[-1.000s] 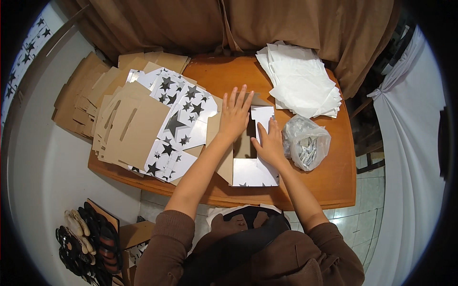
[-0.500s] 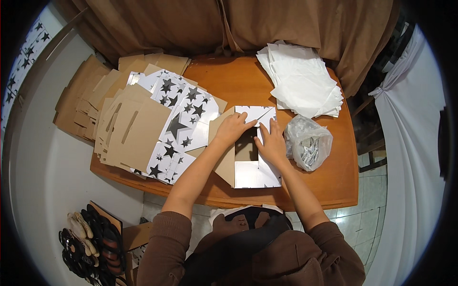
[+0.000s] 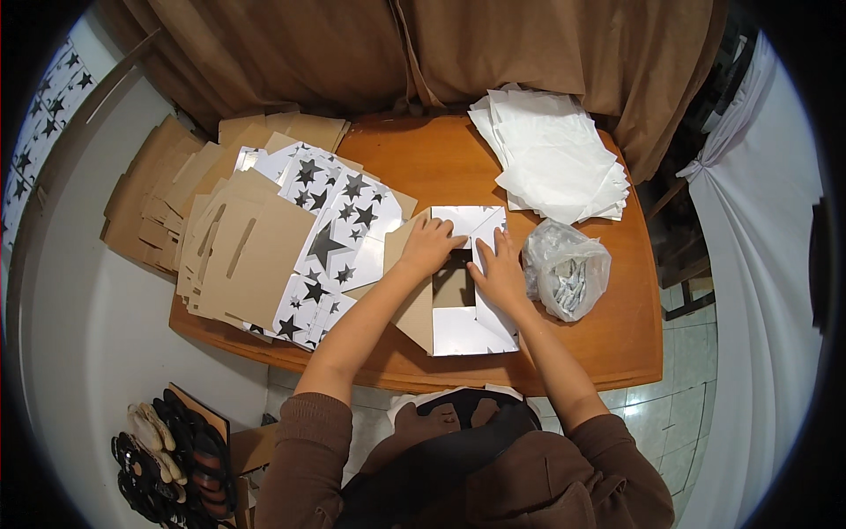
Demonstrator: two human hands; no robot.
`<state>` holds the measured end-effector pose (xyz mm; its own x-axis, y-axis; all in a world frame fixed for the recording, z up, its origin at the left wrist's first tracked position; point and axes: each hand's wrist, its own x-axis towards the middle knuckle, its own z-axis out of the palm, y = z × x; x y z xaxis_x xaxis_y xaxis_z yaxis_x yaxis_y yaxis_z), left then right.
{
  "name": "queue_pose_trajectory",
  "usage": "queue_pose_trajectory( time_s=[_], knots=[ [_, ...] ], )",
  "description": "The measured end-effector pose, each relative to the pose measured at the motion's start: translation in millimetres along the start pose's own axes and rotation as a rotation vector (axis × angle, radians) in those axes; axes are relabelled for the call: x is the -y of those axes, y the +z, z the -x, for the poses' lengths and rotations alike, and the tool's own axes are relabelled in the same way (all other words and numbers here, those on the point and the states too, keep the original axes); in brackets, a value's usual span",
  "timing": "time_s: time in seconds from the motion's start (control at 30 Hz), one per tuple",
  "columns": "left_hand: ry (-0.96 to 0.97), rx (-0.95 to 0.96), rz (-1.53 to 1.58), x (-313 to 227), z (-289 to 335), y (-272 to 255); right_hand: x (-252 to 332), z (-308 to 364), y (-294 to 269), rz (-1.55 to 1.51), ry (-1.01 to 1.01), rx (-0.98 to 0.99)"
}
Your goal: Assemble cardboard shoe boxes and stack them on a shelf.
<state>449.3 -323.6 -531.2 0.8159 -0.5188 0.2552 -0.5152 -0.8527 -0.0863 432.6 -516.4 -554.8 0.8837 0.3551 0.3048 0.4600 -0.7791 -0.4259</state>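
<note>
In front of me on the table lies a partly folded cardboard box (image 3: 471,331), white with stars outside and plain brown inside. Its flaps are folded inward around a central opening, and a brown side flap (image 3: 411,310) spreads out to the left. My left hand (image 3: 429,246) rests on the box's far left corner, fingers stretched over the far flap. Over the right flap, my right hand (image 3: 500,276) lies with its fingers spread toward the far right corner. Neither hand grips anything.
Left of the box are stacked flat cardboard blanks (image 3: 231,286), some star-printed (image 3: 339,236). White paper sheets (image 3: 564,159) lie at the back right. A clear plastic bag (image 3: 568,273) of small silvery packets sits right of the box. Shoes (image 3: 167,454) are at lower left.
My left hand's fingertips have drawn back slightly to the left from the far flap's middle. My right hand stays on the right flap. The whole view has shifted a little.
</note>
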Motion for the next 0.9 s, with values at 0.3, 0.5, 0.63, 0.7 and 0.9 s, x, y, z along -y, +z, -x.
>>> queue_pose_trajectory(
  time_s=[0.3,0.5,0.63,0.7,0.9],
  knots=[
    [-0.207,-0.011,-0.198,4.5,0.6,28.7,22.0,35.0,-14.7,-0.127,0.302,0.015],
    [-0.161,-0.008,-0.264,-9.1,-4.8,26.9,27.9,51.3,-21.3,-0.246,0.281,0.151],
    [-0.148,0.017,-0.286,-11.2,-5.1,20.9,32.9,48.8,-26.4,-0.231,0.315,0.182],
    [-0.119,0.250,0.068,-16.6,-11.6,-4.9,28.3,50.7,-24.0,-0.191,0.272,0.128],
    [-0.245,0.232,0.171,21.5,-22.2,-5.2,32.3,34.3,-19.1,-0.207,0.193,0.142]
  ],
)
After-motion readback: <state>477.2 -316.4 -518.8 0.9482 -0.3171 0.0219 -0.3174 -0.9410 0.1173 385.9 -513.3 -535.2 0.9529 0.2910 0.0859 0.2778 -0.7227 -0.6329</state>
